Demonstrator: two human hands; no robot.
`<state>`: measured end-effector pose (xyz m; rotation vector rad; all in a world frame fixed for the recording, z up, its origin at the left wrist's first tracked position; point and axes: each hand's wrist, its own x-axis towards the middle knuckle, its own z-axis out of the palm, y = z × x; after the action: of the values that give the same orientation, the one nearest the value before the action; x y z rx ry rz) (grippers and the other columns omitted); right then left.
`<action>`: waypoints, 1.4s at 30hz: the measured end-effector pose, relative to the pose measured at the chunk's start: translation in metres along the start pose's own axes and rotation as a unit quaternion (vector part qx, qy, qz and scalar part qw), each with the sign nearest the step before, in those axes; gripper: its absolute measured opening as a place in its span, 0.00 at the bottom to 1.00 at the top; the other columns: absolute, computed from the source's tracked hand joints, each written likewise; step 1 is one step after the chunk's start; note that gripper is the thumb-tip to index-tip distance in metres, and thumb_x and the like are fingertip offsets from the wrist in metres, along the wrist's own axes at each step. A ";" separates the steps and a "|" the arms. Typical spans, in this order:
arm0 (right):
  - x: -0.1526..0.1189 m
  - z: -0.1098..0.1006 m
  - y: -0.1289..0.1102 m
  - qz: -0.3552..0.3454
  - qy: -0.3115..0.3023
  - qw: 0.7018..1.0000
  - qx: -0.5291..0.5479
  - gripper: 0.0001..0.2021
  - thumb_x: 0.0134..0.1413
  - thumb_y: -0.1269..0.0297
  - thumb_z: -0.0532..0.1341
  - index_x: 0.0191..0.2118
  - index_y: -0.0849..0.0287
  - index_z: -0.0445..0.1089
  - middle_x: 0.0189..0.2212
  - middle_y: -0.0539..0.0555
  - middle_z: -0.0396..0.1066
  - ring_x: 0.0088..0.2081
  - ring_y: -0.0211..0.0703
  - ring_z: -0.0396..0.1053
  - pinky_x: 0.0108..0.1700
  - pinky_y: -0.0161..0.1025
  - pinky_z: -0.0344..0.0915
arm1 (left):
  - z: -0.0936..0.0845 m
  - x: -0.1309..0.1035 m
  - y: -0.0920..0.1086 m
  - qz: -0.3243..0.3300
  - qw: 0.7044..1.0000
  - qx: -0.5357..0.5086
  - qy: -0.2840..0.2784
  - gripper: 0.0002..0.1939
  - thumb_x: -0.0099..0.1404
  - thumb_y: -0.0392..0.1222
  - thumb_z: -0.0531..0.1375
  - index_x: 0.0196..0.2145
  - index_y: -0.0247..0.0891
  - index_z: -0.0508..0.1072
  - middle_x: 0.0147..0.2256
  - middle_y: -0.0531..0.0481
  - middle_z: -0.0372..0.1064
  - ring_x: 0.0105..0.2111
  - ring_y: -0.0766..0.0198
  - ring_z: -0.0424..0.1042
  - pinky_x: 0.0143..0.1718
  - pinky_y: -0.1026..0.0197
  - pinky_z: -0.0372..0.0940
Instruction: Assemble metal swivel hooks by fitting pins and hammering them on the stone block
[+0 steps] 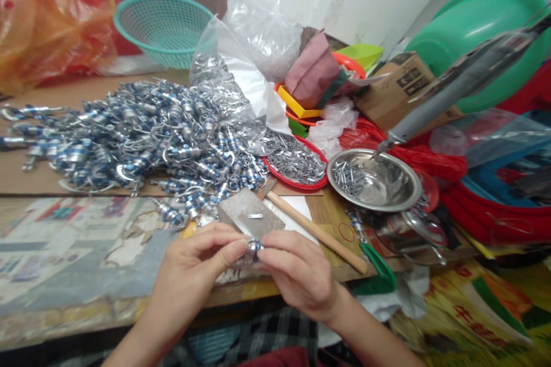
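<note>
Between my two hands, at the table's front edge, is a small blue and silver metal part (255,248). My left hand (206,258) pinches it from the left with thumb and forefinger. From the right, the fingers of my right hand (297,269) close on the same part. Just beyond them lies a flat metal block (249,213) with a small silver plate (255,216) on top. A hammer with a wooden handle (316,229) lies to the right of the block. Behind and left spreads a large pile of blue and silver metal pieces (142,132).
A red dish (323,182) of small metal plates and a steel bowl (400,183) of pins stand behind right. A grey tool (465,80) hangs over the bowl. Farther back are a teal basket (166,23), plastic bags (264,34) and a cardboard box (400,92).
</note>
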<state>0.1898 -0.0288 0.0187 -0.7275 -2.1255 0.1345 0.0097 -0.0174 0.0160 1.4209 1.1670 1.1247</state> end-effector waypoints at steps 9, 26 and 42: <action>0.002 -0.004 -0.001 -0.067 -0.012 0.996 -0.053 0.10 0.55 0.77 0.54 0.39 0.67 0.71 0.36 0.60 0.74 0.41 0.43 0.71 0.41 0.37 0.70 | 0.001 -0.006 0.006 0.108 0.988 0.102 0.042 0.05 0.56 0.38 0.60 0.26 0.42 0.76 0.32 0.52 0.72 0.34 0.64 0.71 0.38 0.66 0.63; 0.031 -0.002 0.015 0.232 -0.047 0.971 0.013 0.07 0.54 0.72 0.58 0.35 0.62 0.74 0.32 0.55 0.72 0.36 0.41 0.69 0.40 0.37 0.66 | 0.008 -0.003 0.001 -0.206 0.949 -0.231 -0.055 0.28 0.51 0.42 0.66 0.49 0.40 0.61 0.33 0.51 0.75 0.36 0.62 0.74 0.38 0.64 0.69; 0.055 0.006 0.023 0.163 -0.260 0.942 -0.138 0.08 0.56 0.74 0.55 0.41 0.63 0.68 0.36 0.55 0.67 0.36 0.41 0.63 0.36 0.36 0.58 | -0.003 0.014 -0.011 -0.193 0.940 -0.252 -0.122 0.22 0.50 0.36 0.66 0.35 0.43 0.56 0.25 0.59 0.70 0.28 0.64 0.73 0.31 0.62 0.65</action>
<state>0.1707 0.0211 0.0457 -1.3299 -2.5322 0.2307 0.0072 -0.0019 0.0070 0.8571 0.8500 0.8562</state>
